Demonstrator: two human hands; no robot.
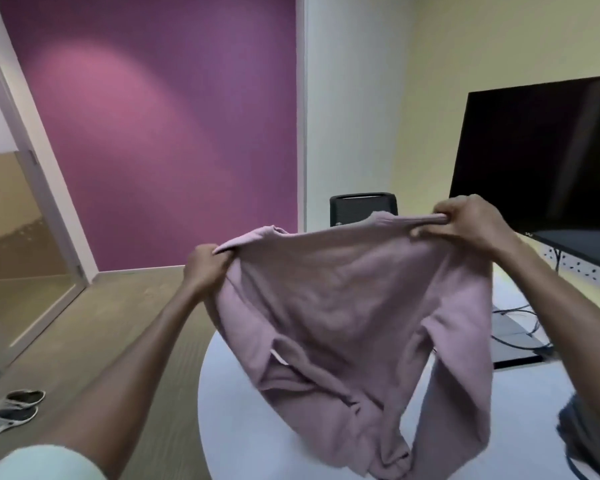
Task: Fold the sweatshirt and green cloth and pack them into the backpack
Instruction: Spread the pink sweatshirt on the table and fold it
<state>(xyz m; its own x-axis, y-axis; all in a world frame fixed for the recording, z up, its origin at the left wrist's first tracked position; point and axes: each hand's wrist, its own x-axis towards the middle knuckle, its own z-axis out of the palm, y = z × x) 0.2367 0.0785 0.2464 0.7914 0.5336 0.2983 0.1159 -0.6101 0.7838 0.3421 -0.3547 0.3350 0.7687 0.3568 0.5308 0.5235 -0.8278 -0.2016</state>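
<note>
Both of my hands were up in front of me, holding a pale pink, soft-knit sweatshirt (354, 306) stretched between them above a round white table (257, 427). My left hand (205, 268) had its fingers curled tight around a bunched upper corner of the fabric, and my right hand (471, 220) pinched the opposite upper edge, knuckles up, held somewhat higher than the left. The garment hung slack from that top edge, its body creased, and its two sleeves trailed down so that their cuffs lay close together low over the tabletop; I could not tell whether they touched it. At the table's right edge sat part of a dark grey fabric backpack (586, 434), mostly cut off by the frame. Beyond my right hand stood a large black flat screen (541, 157), with black cables (520, 327) lying on the table beneath it. Behind the sweatshirt showed the top of a black mesh office chair (361, 206) against a purple wall (160, 133). Down on the wood-look floor to my left lay a pair of grey shoes (11, 410).
</note>
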